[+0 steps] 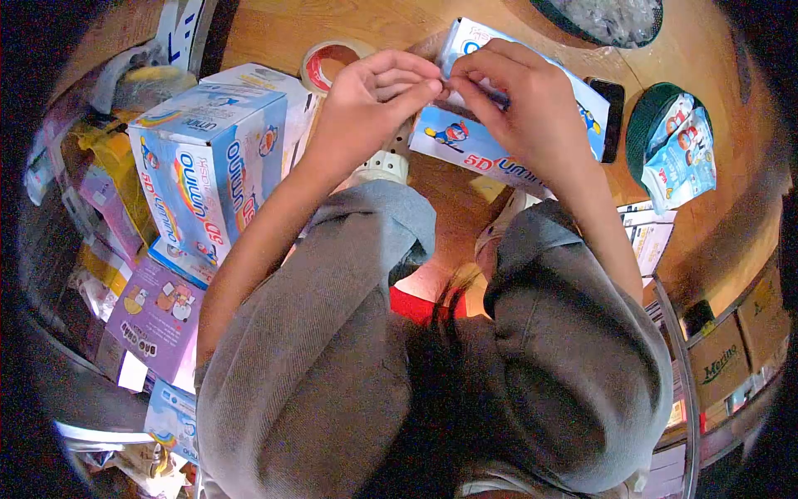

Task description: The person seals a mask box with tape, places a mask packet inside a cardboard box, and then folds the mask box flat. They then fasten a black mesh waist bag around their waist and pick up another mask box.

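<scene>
My left hand [374,98] and my right hand [519,93] meet above a blue and white mask box [445,143], fingertips pinched close together. Whatever sits between the fingertips is too small to make out. Printed on the box's near side are "5D" and a cartoon bird; my right hand and forearm hide part of its top. Just behind my left hand lies a roll of tape [314,71] with a red inner ring. A dark phone [613,125] rests against the floor at the box's right side.
More mask boxes [195,158] stand at the left, near a purple carton [158,312]. On the right, a green basket [642,137] bears blue packets [686,158]. Another basket [573,29] at the back holds clear plastic. Brown cartons [723,362] sit at lower right.
</scene>
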`<state>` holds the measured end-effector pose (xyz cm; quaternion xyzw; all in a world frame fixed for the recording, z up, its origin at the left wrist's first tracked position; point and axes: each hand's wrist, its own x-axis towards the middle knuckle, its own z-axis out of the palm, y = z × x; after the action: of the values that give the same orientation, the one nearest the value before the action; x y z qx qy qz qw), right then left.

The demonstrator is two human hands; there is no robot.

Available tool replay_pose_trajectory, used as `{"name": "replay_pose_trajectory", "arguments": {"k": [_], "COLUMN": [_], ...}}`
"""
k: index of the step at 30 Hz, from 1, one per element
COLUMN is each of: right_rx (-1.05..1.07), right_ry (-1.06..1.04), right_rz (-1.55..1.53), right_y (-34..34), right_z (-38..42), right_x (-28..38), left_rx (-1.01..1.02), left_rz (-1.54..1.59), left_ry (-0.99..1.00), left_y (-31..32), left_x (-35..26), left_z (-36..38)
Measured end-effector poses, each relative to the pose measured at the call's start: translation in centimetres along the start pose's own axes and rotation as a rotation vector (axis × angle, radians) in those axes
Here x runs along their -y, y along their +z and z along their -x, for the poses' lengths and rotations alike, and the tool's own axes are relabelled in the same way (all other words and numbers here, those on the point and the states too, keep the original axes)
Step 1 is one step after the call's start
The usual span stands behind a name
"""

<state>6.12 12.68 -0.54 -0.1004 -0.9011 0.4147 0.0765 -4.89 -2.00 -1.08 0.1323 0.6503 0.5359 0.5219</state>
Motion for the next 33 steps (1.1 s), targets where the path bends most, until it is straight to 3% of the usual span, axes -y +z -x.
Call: {"name": "replay_pose_trajectory", "arguments": {"k": [8,23,33], "right_rx": [0.003,-0.022,-0.012], "right_ry": [0.092,0.174,0.168], "right_rz": [0.028,0.015,0.040], "right_y": [0.5,0.6,0.8], "right_z": [0.1,-0.3,-0.4], "right_x": [0.4,0.5,0.1], "left_rx": [-0.038,-0.104,-0.135], "left_rz": [0.103,0.001,0.018], "left_ry": [-0.046,0.151,0.167], "left_y": [0.2,1.0,1.3], "left_x": [0.0,0.8,1.0], "left_z": [-0.1,-1.0,-0.9]}}
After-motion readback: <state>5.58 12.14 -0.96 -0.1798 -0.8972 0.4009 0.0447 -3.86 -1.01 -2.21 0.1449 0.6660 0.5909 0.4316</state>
